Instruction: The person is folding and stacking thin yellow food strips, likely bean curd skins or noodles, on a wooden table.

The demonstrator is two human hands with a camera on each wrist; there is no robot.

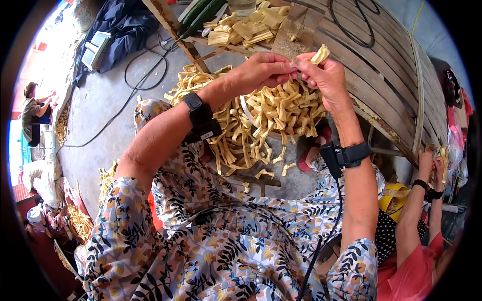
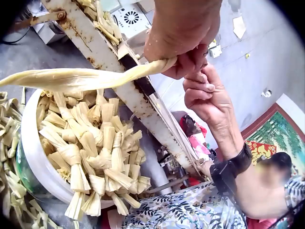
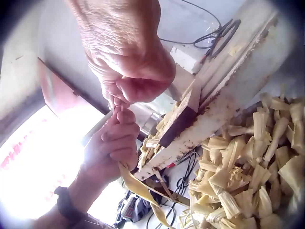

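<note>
Pale strip (image 2: 86,78) is gripped in curled L hand (image 1: 268,71); yellow pc. (image 1: 320,54) is held in curled R hand (image 1: 329,78); knotted pcs. (image 1: 286,108) are heaped in white-rimmed bowl (image 2: 34,160) below.

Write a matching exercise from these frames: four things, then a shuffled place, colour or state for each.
Column 1
1. Knotted strips
2. Left hand
3. Bunched cloth
4. Wooden board

Column 2
A. Dark blue
B. On the slatted bench, littered with crumbs
C. Heaped in the white-rimmed bucket
D. Gripping a long pale yellow strip

Pairs: 1-C, 2-D, 3-A, 4-B
</note>
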